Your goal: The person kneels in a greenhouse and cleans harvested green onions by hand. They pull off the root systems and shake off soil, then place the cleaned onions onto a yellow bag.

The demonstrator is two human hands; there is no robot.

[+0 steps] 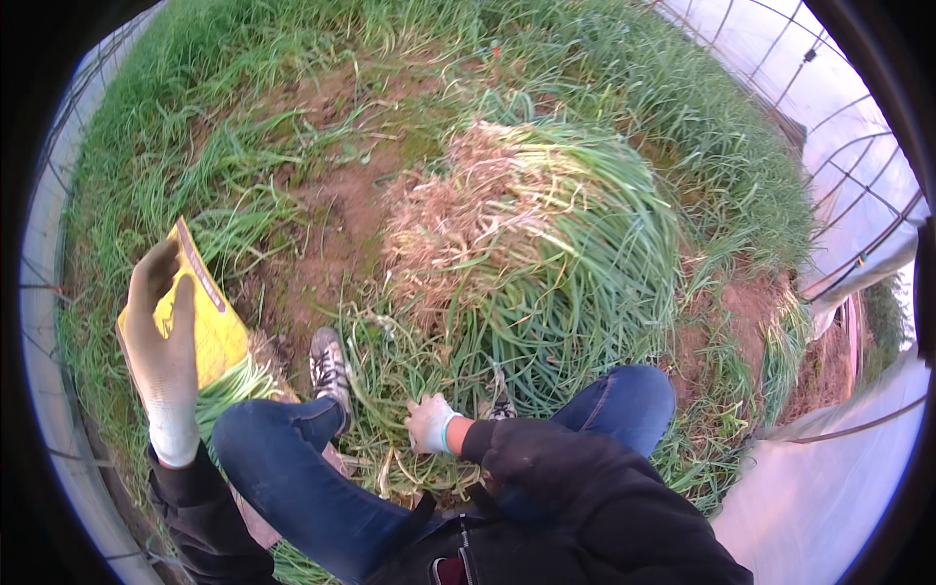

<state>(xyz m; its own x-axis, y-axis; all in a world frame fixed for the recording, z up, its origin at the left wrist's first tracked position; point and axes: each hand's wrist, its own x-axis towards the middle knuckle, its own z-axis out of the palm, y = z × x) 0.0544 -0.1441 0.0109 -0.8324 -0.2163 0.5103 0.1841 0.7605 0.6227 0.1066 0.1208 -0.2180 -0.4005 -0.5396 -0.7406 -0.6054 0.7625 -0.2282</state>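
My left hand (164, 322), in a tan and white work glove, is raised at the left with its fingers apart, over a yellow printed sheet (219, 344). Whether it touches the sheet I cannot tell. Beneath the sheet's lower edge lies a bunch of green-leaved plants (238, 387), roots to the right. My right hand (431, 424), in a pale glove, is low between my knees on loose green leaves (395, 365); its fingertips are partly hidden, so its grip is unclear. Ahead of it lies a large heap of pulled, onion-like plants (578, 227), with brown roots at the left and long leaves at the right.
Bare soil (344, 219) with scattered leaves lies left of the heap. Dense green plants (731, 153) grow around the far side. Plastic sheeting on a metal frame (855, 139) curves along both sides. My shoe (330, 369) stands beside the loose leaves.
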